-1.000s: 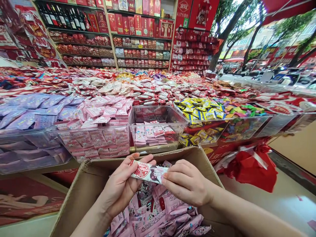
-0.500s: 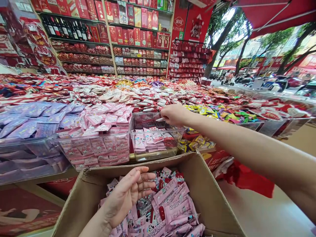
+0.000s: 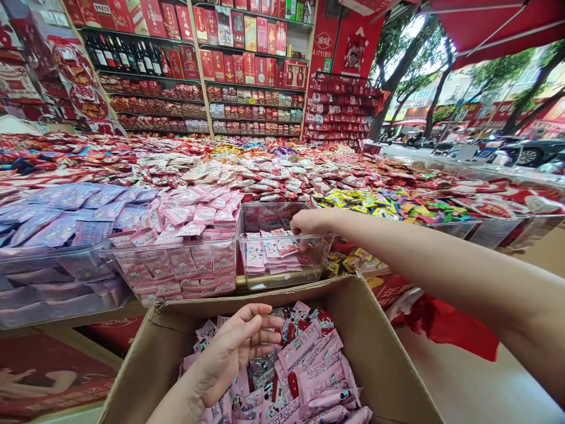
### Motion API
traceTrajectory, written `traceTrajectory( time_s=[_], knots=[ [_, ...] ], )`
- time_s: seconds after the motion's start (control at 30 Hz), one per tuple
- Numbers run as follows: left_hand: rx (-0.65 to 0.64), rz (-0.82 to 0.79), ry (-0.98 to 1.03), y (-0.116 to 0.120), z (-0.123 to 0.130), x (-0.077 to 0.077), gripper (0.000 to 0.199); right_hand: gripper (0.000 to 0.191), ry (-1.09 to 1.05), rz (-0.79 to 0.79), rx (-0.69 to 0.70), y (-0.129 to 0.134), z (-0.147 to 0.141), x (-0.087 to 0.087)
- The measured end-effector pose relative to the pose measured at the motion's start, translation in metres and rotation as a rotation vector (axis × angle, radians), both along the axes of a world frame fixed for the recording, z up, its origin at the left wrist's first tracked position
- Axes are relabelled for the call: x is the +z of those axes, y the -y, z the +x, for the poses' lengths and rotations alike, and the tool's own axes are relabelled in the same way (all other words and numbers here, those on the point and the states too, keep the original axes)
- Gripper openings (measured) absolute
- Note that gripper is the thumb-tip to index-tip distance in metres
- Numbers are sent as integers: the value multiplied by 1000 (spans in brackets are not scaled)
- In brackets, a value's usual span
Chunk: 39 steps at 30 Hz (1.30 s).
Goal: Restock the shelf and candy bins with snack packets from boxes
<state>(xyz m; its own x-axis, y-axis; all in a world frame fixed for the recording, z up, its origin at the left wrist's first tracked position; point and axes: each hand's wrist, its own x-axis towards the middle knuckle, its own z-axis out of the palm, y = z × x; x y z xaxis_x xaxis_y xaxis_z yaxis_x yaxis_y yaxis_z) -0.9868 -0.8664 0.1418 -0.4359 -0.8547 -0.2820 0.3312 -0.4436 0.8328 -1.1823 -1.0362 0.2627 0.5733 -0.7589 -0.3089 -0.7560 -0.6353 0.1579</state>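
My right hand [image 3: 309,222] reaches down into a clear plastic bin [image 3: 282,281] that holds a few pink candy packets [image 3: 270,250]. Its fingers are curled at the bin's right side, partly behind the wall, and what they hold is hidden. My left hand [image 3: 241,341] hovers palm inward over a cardboard box [image 3: 388,347], fingers loosely bent and apart, with nothing in it. Many pink and some red packets [image 3: 313,365] lie heaped inside the box, below and beside the left hand.
Left of the bin stand a full bin of pink packets [image 3: 176,265] and one of lilac packets [image 3: 53,277]. Yellow packets [image 3: 362,203] are on the right. Heaps of sweets [image 3: 265,171] spread behind, up to shelves [image 3: 251,88] of red boxes and bottles.
My right hand has gone down into the clear bin; the white-edged packet seen in its fingers before is now hidden. My left hand stays over the box, its fingers slightly more bent.
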Motion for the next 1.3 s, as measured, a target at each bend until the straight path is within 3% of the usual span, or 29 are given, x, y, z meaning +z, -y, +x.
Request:
traceTrajectory(
  time_s=[0.13,0.33,0.4,0.53,0.63,0.77,0.83,0.93,1.03,1.1,1.2,1.27,1.3],
  knots=[
    [-23,-1,45,1,-1,-3,25,36,5,138,-72,-3,2,3],
    [-14,-39,251,6,-4,-17,31,27,12,99,-37,-1,9,-1],
    [-18,-105,427,10,-2,-27,32,23,12,80,-40,0,9,-3],
    [-118,-482,1015,19,12,-53,20,18,161,-117,-6,-6,4,4],
    [-271,-591,1302,22,24,-73,17,19,466,-318,92,-30,-3,16],
    [-345,-603,1318,21,24,-92,19,20,816,-340,269,-91,-12,17],
    [-326,-636,1295,20,14,-99,26,19,876,-222,368,-120,-16,0],
    [-318,-719,1235,18,-10,-107,37,16,877,14,407,-141,-18,-49],
    [-308,-773,1210,17,-32,-113,34,14,877,161,293,-135,-18,-106],
    [-264,-811,1198,17,-39,-111,31,16,869,193,172,-126,-19,-135],
    [-170,-937,1130,19,-37,-95,26,24,787,176,80,-116,-26,-156],
    [-79,-1043,1066,20,-29,-77,24,43,717,190,85,-114,-32,-158],
    [-29,-1094,1032,21,-24,-67,23,44,682,212,91,-115,-34,-157]
  ],
)
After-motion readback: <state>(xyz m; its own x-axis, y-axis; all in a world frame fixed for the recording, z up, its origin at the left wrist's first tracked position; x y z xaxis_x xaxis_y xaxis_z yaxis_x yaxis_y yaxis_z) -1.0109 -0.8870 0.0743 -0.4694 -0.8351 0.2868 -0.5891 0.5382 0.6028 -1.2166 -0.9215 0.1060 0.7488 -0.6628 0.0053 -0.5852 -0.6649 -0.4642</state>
